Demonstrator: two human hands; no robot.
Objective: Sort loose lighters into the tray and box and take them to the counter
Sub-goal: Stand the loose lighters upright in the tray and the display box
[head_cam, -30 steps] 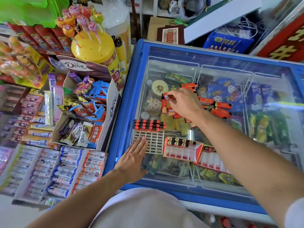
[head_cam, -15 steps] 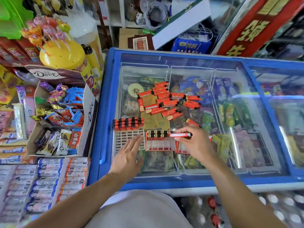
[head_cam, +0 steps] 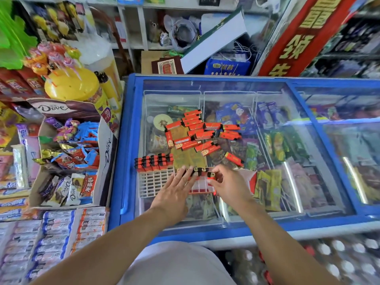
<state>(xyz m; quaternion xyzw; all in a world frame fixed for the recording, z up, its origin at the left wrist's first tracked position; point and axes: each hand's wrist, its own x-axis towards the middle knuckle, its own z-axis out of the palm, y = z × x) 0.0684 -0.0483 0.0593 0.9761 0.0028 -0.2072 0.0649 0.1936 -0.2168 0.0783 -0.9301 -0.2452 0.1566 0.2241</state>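
Two hands: both over the red box [head_cam: 197,187] on the freezer lid [head_cam: 287,219].
Left hand [head_cam: 174,194]: fingers straight, flat on the box.
Right hand [head_cam: 230,185]: pinching one lighter [head_cam: 211,175] at the box's top edge.
Loose lighters [head_cam: 197,132]: roughly eighteen, heaped beyond the box.
White tray [head_cam: 153,183]: about ten lighters in its far rows.

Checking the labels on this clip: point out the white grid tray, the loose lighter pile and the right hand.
white grid tray [head_cam: 153,185], head view, bare grid.
loose lighter pile [head_cam: 197,133], head view, middle.
right hand [head_cam: 230,185], head view, back.
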